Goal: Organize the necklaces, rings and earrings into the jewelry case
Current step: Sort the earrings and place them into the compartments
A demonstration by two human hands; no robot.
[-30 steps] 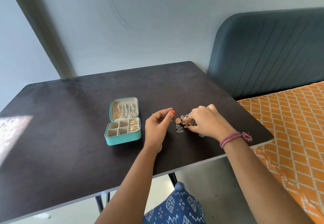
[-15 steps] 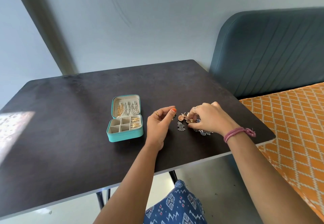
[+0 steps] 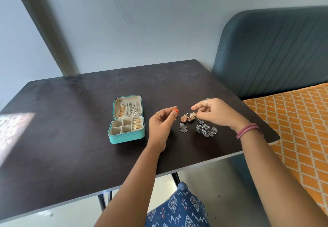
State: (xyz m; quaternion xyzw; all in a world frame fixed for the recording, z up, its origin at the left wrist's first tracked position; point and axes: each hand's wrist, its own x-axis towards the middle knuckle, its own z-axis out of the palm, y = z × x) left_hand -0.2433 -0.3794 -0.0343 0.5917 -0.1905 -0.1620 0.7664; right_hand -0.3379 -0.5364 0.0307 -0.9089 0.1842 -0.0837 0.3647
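A teal jewelry case [image 3: 126, 137] lies open on the black table [image 3: 71, 138]. Necklaces [image 3: 130, 110] hang in its lid and gold earrings [image 3: 137, 124] fill its right compartments. To its right is a loose pile: a round rose-gold earring [image 3: 183, 119], a silver earring [image 3: 183, 128] and a blue-silver cluster [image 3: 206, 131]. My right hand [image 3: 217, 115] pinches a rose-gold earring [image 3: 193, 115] at the pile's top. My left hand [image 3: 160, 128] is curled between case and pile, its thumb and forefinger pinched on a small dark piece [image 3: 177, 117].
A blue padded headboard [image 3: 275, 52] and an orange patterned mattress [image 3: 298, 129] stand close on the right. The wall runs behind the table. The table's front edge [image 3: 195, 168] is near my arms, with my blue patterned clothing [image 3: 177, 209] below it.
My right hand has lifted off the pile and uncovered the blue-silver cluster; its fingertips now pinch the rose-gold earring. My left hand has hardly moved.
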